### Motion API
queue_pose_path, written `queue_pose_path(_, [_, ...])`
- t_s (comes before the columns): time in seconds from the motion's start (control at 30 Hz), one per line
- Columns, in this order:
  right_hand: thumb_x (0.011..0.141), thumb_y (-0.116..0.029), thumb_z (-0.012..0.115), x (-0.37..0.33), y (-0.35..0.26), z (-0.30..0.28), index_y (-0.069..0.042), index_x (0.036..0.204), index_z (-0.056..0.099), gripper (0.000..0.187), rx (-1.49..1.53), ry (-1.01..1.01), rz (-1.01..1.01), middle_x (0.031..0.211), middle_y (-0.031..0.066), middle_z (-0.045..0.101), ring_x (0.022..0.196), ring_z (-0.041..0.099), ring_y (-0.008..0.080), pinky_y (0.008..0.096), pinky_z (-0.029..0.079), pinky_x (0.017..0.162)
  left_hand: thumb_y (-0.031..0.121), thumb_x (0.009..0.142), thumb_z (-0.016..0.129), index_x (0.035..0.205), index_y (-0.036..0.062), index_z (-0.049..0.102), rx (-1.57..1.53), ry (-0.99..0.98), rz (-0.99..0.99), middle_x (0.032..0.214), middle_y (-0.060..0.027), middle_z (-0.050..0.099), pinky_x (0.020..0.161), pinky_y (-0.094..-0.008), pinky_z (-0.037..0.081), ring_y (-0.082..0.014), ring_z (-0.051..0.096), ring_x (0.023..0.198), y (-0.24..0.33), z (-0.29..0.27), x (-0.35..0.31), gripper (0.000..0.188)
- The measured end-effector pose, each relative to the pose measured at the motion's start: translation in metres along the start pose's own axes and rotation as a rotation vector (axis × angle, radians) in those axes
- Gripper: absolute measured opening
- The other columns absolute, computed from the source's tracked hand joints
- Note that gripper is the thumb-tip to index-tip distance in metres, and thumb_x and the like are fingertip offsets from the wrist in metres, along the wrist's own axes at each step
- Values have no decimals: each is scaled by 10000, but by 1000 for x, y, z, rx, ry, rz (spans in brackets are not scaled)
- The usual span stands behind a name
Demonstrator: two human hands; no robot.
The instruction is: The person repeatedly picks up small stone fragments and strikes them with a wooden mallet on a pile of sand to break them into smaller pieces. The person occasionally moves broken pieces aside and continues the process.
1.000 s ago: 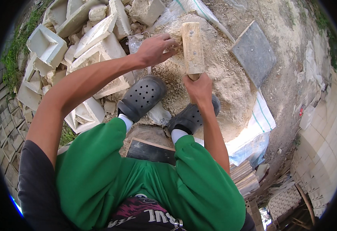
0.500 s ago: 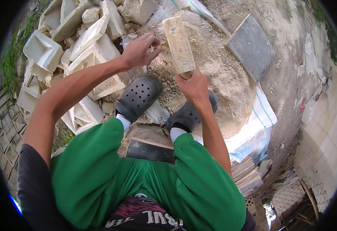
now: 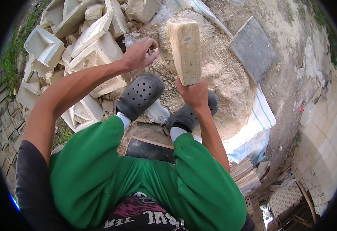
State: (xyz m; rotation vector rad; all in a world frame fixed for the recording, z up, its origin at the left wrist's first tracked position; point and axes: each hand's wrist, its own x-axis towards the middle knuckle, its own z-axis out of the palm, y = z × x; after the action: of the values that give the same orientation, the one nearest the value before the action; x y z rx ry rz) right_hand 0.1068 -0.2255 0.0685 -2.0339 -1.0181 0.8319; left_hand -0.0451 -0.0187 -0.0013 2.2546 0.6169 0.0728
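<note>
My right hand is closed round the handle of a wooden mallet. Its thick, worn, block-shaped head has bolt heads on the face and points away from me, above a heap of crushed pale rubble. To the left, over the rubble, my left hand is curled with thumb and fingers close together. A small whitish bit shows at its fingertips, too small to name. Beneath the hands are my dark clogs, one on each side of a crumpled whitish plastic bag.
Broken cream-coloured molded blocks are piled at the left. A grey square slab lies at the far right of the heap, by a white woven sack. Wooden strips are stacked lower right; a dark board lies between my legs.
The mallet has come up and tilted, so its head looks larger and its far end shows. My left hand has shifted slightly, its fingers still curled.
</note>
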Motion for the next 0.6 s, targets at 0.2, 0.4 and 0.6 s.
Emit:
queue_pose_path(0.2, [829, -230, 725, 6, -18, 3, 32, 1150, 636, 423, 64, -9, 388, 930, 228, 733, 907, 718, 423, 434, 555, 814, 214, 969, 640, 1105, 31, 569, -85, 8, -48, 969, -123, 576, 761, -379, 506, -246, 621, 837, 0, 7, -9, 239])
queue_pose_path(0.4, [807, -221, 777, 2, -33, -16, 24, 1107, 659, 405, 138, 59, 109, 913, 213, 739, 864, 739, 371, 420, 572, 757, 210, 977, 630, 1130, 14, 570, -115, 35, -50, 991, -125, 586, 764, -376, 508, -239, 621, 837, -2, 9, -11, 255])
queue_pose_path(0.6, [795, -256, 763, 11, -11, 13, 34, 1091, 658, 427, -55, -32, 318, 950, 252, 733, 880, 725, 415, 436, 572, 760, 270, 978, 626, 1097, 11, 587, -153, 1, -154, 1042, -168, 613, 826, -405, 516, -308, 640, 925, 1, 9, -3, 287])
